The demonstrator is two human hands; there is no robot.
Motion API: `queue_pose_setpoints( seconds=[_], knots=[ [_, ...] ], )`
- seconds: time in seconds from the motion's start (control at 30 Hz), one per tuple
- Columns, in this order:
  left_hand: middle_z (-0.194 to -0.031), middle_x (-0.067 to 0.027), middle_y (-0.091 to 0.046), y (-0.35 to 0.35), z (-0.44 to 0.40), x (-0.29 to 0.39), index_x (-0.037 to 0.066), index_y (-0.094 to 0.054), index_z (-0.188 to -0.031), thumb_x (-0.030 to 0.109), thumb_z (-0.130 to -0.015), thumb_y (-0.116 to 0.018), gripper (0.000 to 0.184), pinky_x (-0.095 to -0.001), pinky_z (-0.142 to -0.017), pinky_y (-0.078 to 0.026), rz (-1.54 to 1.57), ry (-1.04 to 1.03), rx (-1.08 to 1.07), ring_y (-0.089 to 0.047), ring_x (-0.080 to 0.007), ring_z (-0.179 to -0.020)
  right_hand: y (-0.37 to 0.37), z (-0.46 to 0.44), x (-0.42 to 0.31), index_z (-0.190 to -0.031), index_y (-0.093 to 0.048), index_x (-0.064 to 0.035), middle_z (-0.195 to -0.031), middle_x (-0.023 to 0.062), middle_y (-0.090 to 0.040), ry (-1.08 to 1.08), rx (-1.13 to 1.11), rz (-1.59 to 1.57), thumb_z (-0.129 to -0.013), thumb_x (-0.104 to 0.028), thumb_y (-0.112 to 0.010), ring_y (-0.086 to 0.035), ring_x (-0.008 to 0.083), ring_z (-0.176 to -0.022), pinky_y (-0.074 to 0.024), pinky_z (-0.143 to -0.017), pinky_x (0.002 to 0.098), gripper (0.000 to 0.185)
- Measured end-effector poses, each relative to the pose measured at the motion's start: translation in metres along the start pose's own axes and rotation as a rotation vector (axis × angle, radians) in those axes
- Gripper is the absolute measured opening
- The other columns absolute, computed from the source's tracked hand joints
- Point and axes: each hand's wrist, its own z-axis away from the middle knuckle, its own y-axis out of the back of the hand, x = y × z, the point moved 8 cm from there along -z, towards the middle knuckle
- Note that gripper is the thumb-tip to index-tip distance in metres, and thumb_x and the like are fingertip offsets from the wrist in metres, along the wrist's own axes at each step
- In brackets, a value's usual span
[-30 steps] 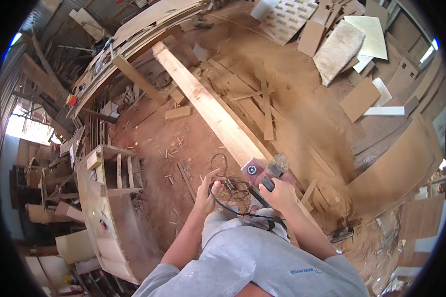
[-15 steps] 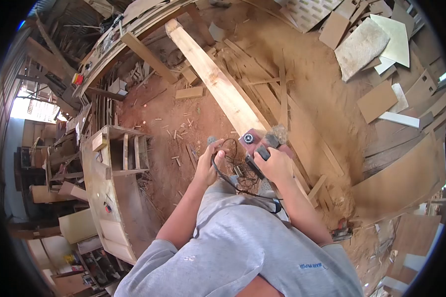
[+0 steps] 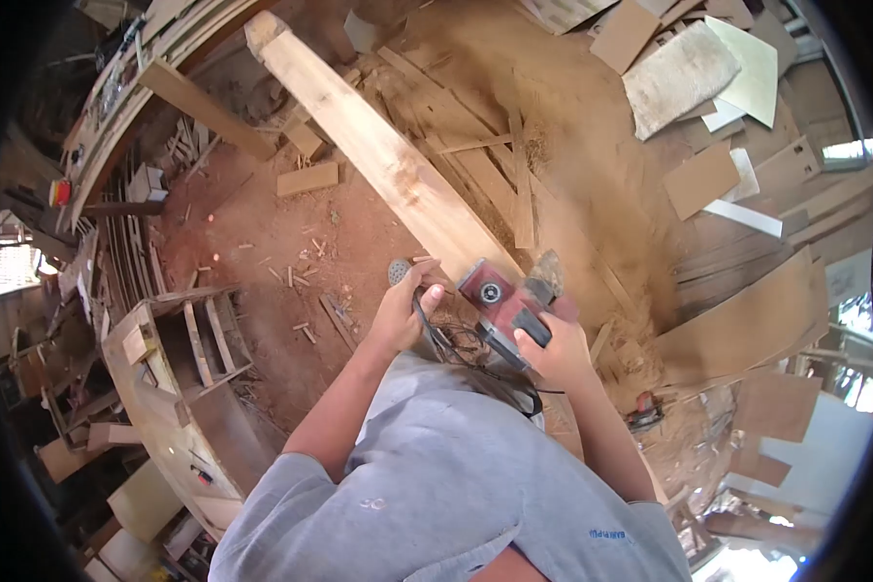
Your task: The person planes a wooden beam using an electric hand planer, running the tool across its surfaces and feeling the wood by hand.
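One red-black planer: right hand gripped it, left hand held cable. Pale beam's far end shifted toward eleven o'clock.

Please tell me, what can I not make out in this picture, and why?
In the head view:
Power tool underside: hidden by its own body.
Plank near end: behind tool, right arm and shirt.
Right hand fingertips: behind the handle.
Shirt lettering: too small to read.

A power planer, long beam, board offcuts and sawdust mark this as a woodworking workshop.
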Motion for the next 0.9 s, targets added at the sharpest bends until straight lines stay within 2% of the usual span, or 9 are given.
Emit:
queue_pose_setpoints(
  seconds=[0.03,0.13,0.17,0.27,0.37,0.47,0.57,0.67,0.9],
  knots=[
    [-0.119,-0.0170,-0.077,0.012,-0.008,-0.008,-0.002,-0.054,-0.153,0.038,-0.115,-0.062,0.055,-0.0400,-0.102,-0.057,-0.067,0.034,-0.001,-0.075,-0.0274,-0.111,-0.004,-0.009,-0.007,-0.091,-0.073,-0.0042,-0.078,0.0246,-0.072,0.006,-0.011,0.028,-0.090,-0.045,-0.079,-0.073,0.0479,-0.079,-0.0582,-0.072,0.0554,0.042],
    [-0.121,-0.0177,-0.077,0.037,-0.030,-0.027,-0.004,-0.054,-0.154,0.044,-0.116,-0.060,0.062,-0.0391,-0.093,-0.059,0.119,0.071,-0.028,-0.074,-0.0217,-0.102,-0.013,-0.035,-0.025,-0.089,-0.070,-0.0044,-0.075,0.0236,-0.070,0.020,-0.021,0.048,-0.090,-0.043,-0.081,-0.071,0.0484,-0.073,-0.0576,-0.068,0.0544,0.040],
    [-0.114,-0.0166,-0.076,0.046,-0.037,-0.032,-0.004,-0.054,-0.155,0.042,-0.114,-0.063,0.061,-0.0381,-0.089,-0.059,0.141,0.076,-0.013,-0.072,-0.0201,-0.093,-0.015,-0.044,-0.030,-0.088,-0.069,-0.0046,-0.075,0.0231,-0.069,0.024,-0.027,0.033,-0.089,-0.043,-0.081,-0.071,0.0484,-0.072,-0.0574,-0.067,0.0541,0.040],
    [-0.108,-0.0155,-0.075,0.079,-0.058,-0.035,-0.003,-0.055,-0.154,0.041,-0.114,-0.065,0.060,-0.0369,-0.087,-0.058,0.010,0.021,0.010,-0.072,-0.0208,-0.090,-0.021,-0.068,-0.041,-0.089,-0.069,-0.0048,-0.073,0.0219,-0.069,0.021,-0.046,0.041,-0.089,-0.042,-0.081,-0.070,0.0479,-0.071,-0.0570,-0.065,0.0535,0.039],
    [-0.102,-0.0146,-0.076,0.104,-0.068,-0.045,-0.003,-0.060,-0.148,0.038,-0.110,-0.070,0.057,-0.0376,-0.088,-0.058,-0.043,0.068,-0.003,-0.073,-0.0230,-0.090,-0.028,-0.084,-0.056,-0.091,-0.069,-0.0047,-0.073,0.0212,-0.068,0.016,-0.051,0.023,-0.089,-0.041,-0.082,-0.071,0.0472,-0.070,-0.0571,-0.065,0.0528,0.038],
    [-0.095,-0.0135,-0.075,0.121,-0.075,-0.046,-0.001,-0.067,-0.138,0.030,-0.103,-0.077,0.047,-0.0384,-0.087,-0.059,-0.084,0.031,0.017,-0.074,-0.0250,-0.090,-0.033,-0.100,-0.069,-0.094,-0.070,-0.0047,-0.074,0.0207,-0.069,0.021,-0.058,0.044,-0.089,-0.039,-0.083,-0.071,0.0459,-0.070,-0.0577,-0.065,0.0511,0.037],
    [-0.093,-0.0137,-0.076,0.130,-0.072,-0.058,0.003,-0.072,-0.127,0.019,-0.096,-0.082,0.037,-0.0392,-0.086,-0.060,-0.171,0.096,0.004,-0.075,-0.0279,-0.089,-0.041,-0.115,-0.088,-0.094,-0.070,-0.0045,-0.074,0.0204,-0.069,0.031,-0.037,0.032,-0.090,-0.037,-0.083,-0.071,0.0456,-0.070,-0.0575,-0.064,0.0502,0.035],
    [-0.095,-0.0147,-0.076,0.134,-0.066,-0.064,0.004,-0.074,-0.121,0.011,-0.092,-0.080,0.030,-0.0404,-0.085,-0.061,-0.190,0.045,-0.007,-0.076,-0.0303,-0.089,-0.045,-0.130,-0.107,-0.093,-0.070,-0.0043,-0.074,0.0204,-0.068,0.042,-0.009,0.034,-0.091,-0.036,-0.082,-0.071,0.0452,-0.069,-0.0568,-0.063,0.0495,0.034],
    [-0.094,-0.0153,-0.077,0.132,-0.064,-0.094,0.003,-0.074,-0.114,0.001,-0.087,-0.069,0.027,-0.0421,-0.083,-0.061,-0.232,0.133,-0.184,-0.077,-0.0323,-0.090,-0.064,-0.168,-0.137,-0.089,-0.069,-0.0036,-0.073,0.0213,-0.067,0.061,0.041,-0.018,-0.092,-0.035,-0.081,-0.069,0.0446,-0.067,-0.0552,-0.063,0.0500,0.033]
  ],
)
